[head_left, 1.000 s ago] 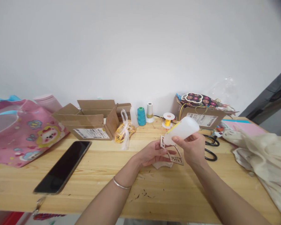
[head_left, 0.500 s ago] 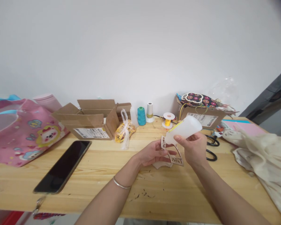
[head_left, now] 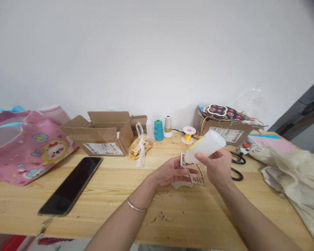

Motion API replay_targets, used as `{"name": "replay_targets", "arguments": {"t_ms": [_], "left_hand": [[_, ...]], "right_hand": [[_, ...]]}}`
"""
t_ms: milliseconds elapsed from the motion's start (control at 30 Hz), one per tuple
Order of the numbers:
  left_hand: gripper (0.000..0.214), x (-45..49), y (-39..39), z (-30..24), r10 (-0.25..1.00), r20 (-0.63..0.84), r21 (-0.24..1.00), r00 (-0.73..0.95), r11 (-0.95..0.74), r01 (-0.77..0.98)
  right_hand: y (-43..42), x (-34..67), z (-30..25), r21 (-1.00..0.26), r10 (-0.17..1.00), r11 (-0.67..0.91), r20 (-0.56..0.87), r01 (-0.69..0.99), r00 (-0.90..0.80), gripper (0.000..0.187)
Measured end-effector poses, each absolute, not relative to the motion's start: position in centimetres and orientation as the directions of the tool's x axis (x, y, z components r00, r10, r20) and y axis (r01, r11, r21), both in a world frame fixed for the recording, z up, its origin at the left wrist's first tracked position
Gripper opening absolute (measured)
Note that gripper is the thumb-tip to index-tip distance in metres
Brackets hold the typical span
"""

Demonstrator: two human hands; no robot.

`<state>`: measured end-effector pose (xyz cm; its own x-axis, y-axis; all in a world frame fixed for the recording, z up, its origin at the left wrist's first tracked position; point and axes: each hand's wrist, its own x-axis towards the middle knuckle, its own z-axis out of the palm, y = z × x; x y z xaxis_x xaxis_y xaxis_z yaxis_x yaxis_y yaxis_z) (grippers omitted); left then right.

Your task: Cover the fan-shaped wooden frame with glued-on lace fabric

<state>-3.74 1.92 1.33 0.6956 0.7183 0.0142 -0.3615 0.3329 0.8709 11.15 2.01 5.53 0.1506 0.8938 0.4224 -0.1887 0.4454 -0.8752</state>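
Observation:
My left hand (head_left: 171,172) is closed around the edge of a thin cut-out wooden piece (head_left: 198,179) with dark-edged lattice and lettering. My right hand (head_left: 218,165) grips a white translucent plastic bottle (head_left: 208,144), tilted with its narrow end down to the left, close over the wooden piece. A yellow line runs along the bottle's upper edge. The bottle's tip is hidden behind the left fingers and the wooden piece. Beneath the left hand, a pale flat piece (head_left: 182,184) lies on the wooden table (head_left: 115,216).
Behind the hands stand a teal thread spool (head_left: 158,130), a white spool (head_left: 167,126), a yellow wire spool (head_left: 188,136) and a tied bag (head_left: 140,146). Cardboard boxes (head_left: 102,136) sit at the back. A phone (head_left: 70,186) and pink bag (head_left: 34,146) lie left; scissors handles (head_left: 237,173) and cream cloth (head_left: 295,181), right.
The bottle and wooden piece have shifted very slightly, with the bottle's narrow end a little lower. Both hands keep their holds. The whole view has moved a touch.

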Motion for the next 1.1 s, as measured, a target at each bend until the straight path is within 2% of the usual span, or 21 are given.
{"name": "replay_targets", "arguments": {"t_ms": [633,867,1100], "left_hand": [[0.048,-4.0,1.9,1.3,0.659,0.039,0.881,0.751,0.332,-0.337],[0.054,-3.9,1.7,1.6,0.649,0.034,0.865,0.76,0.362,-0.348],[0.044,-3.8,1.9,1.6,0.684,0.039,0.87,0.729,0.335,-0.361]], "right_hand": [[2.4,11.3,5.3,-0.883,0.883,0.444,0.403,-0.15,0.241,0.021],[2.9,11.3,5.2,-0.852,0.864,0.477,0.412,-0.214,0.288,0.026],[3.4,11.3,5.2,-0.835,0.842,0.493,0.386,-0.245,0.378,0.033]]}}
